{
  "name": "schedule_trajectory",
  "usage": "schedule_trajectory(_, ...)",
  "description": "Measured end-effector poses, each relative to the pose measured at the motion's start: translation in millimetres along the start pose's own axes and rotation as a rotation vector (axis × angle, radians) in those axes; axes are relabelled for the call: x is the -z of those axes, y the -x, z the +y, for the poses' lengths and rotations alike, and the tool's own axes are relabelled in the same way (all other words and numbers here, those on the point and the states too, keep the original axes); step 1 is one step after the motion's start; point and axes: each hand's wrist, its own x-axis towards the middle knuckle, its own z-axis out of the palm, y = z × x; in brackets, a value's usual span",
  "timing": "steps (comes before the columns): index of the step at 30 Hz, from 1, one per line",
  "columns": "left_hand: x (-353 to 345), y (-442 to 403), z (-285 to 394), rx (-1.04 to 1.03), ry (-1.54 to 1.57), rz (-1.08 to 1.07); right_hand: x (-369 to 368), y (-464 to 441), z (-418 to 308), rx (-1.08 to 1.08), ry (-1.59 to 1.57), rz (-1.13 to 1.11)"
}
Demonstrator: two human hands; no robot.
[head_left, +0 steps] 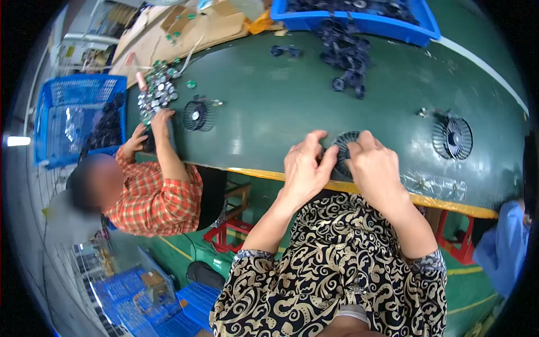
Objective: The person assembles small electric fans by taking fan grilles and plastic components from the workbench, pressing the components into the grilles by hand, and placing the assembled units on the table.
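Observation:
Near the front edge of the green table, a black finned fan wheel (347, 139) is between my two hands. My left hand (306, 168) grips its left side with thumb and fingers. Over its right side curl the fingers of my right hand (373, 168), covering part of the wheel. Further right lies another black fan wheel (457, 139), with a small wired end pointing to the back left. A third fan wheel (196, 115) stands to the left, near a co-worker. Behind my hands is a heap of black plastic parts (345, 53).
A blue crate (426, 35) of black parts stands at the back. On the left, a co-worker in a checkered shirt (160, 196) reaches beside a pile of small metal parts (159, 90). A blue basket (48, 121) is beyond. A blue sleeve (502, 247) shows at right.

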Motion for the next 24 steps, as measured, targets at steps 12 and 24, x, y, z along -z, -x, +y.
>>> schedule_trajectory(12, 95.4, -54.6, -101.3, -0.092, -0.199, 0.438, -1.5, 37.4, 9.5, 0.132, -0.121, 0.081)
schedule_trajectory(24, 221.4, -68.9, -285.7, -0.051, -0.822, 0.715, 53.9, 71.4, 97.2, -0.428, -0.048, 0.731)
